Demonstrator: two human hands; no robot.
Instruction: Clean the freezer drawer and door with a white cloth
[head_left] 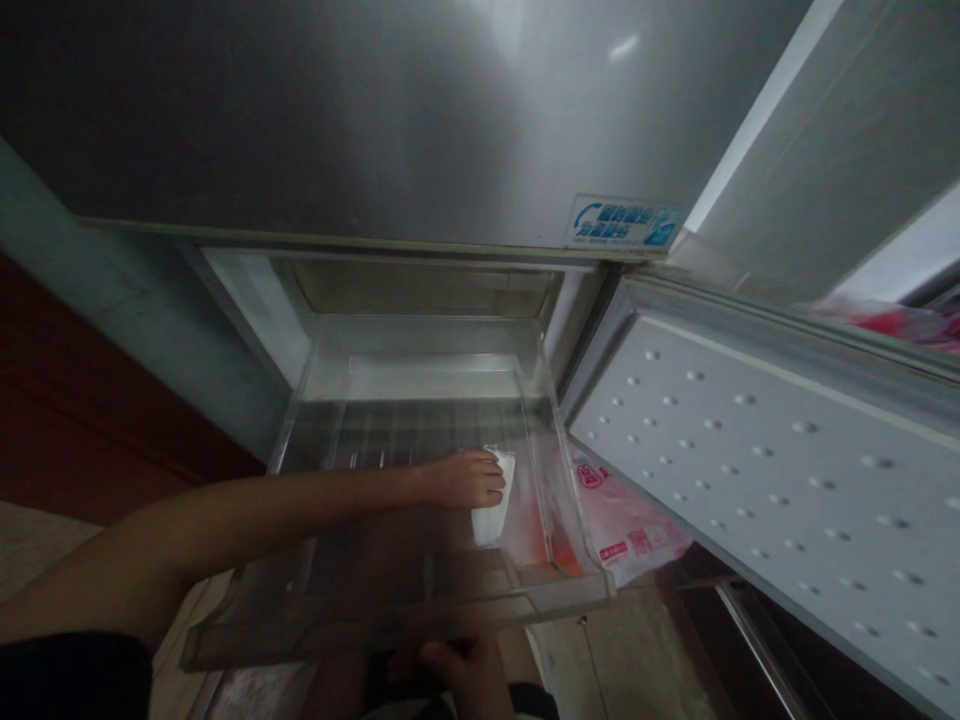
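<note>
My left hand (463,480) reaches in from the left, its fingers closed over a folded white cloth (493,510). That cloth lies against the floor of a clear plastic freezer drawer (397,610), toward the drawer's right side; whether it is fabric or paper does not show. The drawer is pulled out of the freezer compartment (420,290) and holds nothing else that I can see. Below its front edge, close to my body, is my right hand (469,675), dim and partly hidden, with the thumb bent. What it holds, if anything, cannot be made out.
The white-lined freezer door (750,460) stands wide to the right. Above the drawer is the closed grey upper door (375,120) with a blue-printed sticker (626,222). A pink-and-white plastic bag (630,520) lies beneath the freezer door. A dark red panel (97,400) stands at the left.
</note>
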